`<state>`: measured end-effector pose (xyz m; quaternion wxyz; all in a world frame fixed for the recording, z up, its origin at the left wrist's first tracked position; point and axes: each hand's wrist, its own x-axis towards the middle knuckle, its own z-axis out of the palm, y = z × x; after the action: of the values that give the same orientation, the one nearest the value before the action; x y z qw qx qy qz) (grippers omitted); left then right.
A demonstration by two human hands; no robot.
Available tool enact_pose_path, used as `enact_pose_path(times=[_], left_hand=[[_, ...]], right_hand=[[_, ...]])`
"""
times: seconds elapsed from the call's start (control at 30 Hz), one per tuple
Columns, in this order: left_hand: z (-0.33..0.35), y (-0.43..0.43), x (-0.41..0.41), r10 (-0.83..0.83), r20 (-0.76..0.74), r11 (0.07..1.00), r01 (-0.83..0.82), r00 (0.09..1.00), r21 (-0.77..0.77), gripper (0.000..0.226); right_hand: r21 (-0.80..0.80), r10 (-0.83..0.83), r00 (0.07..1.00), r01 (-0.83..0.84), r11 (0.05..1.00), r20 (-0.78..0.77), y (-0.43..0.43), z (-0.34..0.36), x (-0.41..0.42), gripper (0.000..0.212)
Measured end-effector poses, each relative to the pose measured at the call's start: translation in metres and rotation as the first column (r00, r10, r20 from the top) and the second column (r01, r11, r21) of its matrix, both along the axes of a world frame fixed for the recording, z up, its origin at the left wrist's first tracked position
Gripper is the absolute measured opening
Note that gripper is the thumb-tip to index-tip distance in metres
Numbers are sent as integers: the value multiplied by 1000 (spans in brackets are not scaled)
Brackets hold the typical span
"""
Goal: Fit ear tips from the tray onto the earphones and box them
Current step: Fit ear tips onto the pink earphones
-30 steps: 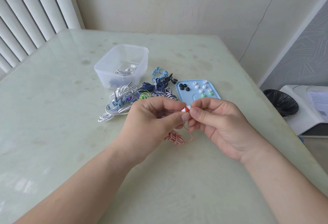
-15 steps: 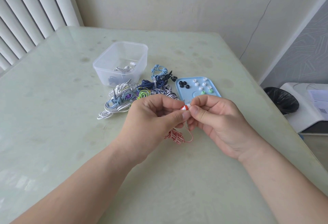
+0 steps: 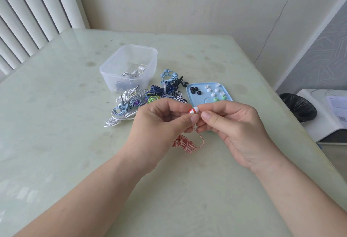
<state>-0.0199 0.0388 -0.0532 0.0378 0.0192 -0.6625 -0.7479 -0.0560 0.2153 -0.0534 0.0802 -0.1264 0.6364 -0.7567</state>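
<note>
- The red-and-white earbud is being held up above the table, between the two hands and just in front of the blue tray.
- Its body is being pinched by the left hand, thumb and forefinger curled onto it. The white end is being pinched by the right hand.
- Pretty sure a white tip is being pushed on right now, but whether it's fully seated can't be told from here.
- The striped cable is being left to dangle down into a bundle on the table under the hands.
- Loose tips are being kept on the tray: a few black ones, several white ones and two green ones.
- A tangle of other earphones is being left between the tray and the clear box, so most of the job is probably not yet done.
- Only a white pair and something dark are being stored in the box, so boxing looks barely started.
</note>
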Motion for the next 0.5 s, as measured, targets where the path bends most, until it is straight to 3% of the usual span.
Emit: enact_pose_path(times=[0.13, 0.3, 0.5], left_hand=[[-1, -1, -2, 22, -11, 1000, -22, 1000, 14, 14], [-2, -2, -3, -58, -27, 998, 59, 998, 27, 35], [-1, -3, -5, -82, 4, 992, 81, 997, 94, 21]], right_hand=[[73, -15, 997, 20, 997, -80, -2, -3, 3, 22], [128, -27, 996, 38, 991, -88, -2, -3, 3, 24], [114, -37, 997, 44, 993, -66, 1, -1, 2, 33]])
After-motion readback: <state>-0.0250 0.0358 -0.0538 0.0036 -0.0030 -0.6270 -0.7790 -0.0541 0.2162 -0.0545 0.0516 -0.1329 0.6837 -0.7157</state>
